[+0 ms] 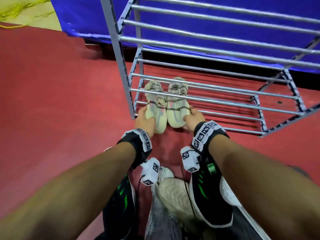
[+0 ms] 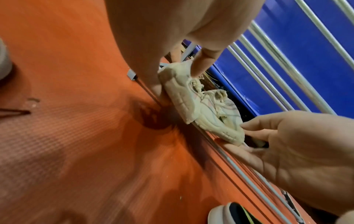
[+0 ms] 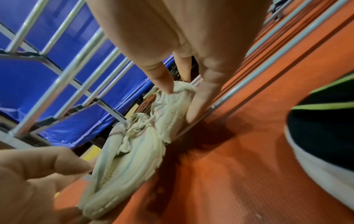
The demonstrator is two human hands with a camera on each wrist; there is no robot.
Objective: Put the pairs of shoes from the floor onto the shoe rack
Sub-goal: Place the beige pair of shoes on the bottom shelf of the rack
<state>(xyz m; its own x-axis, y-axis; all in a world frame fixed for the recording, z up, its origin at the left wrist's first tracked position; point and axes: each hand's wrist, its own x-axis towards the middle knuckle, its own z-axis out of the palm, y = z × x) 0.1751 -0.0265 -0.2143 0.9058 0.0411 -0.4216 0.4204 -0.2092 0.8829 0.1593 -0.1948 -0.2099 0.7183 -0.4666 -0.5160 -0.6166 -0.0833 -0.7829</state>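
Note:
A pair of cream knit sneakers lies side by side at the left end of the grey metal shoe rack (image 1: 213, 41), on its lowest bars, toes pointing in. My left hand (image 1: 144, 116) grips the heel end of the left sneaker (image 1: 160, 118), thumb on top and fingers along the sole (image 2: 176, 84). My right hand (image 1: 192, 116) grips the heel end of the right sneaker (image 1: 174, 116), thumb at the collar (image 3: 172, 103). The heels still overhang the front bar. Upper bars cross in front of the toes.
On the red floor (image 1: 60, 94) under my forearms lie black sneakers with green stripes (image 1: 210, 193) and a pale grey knit pair (image 1: 173, 194). A blue sheet (image 1: 90, 16) hangs behind the rack. The rack's upper tiers and the right of the lowest tier hold nothing.

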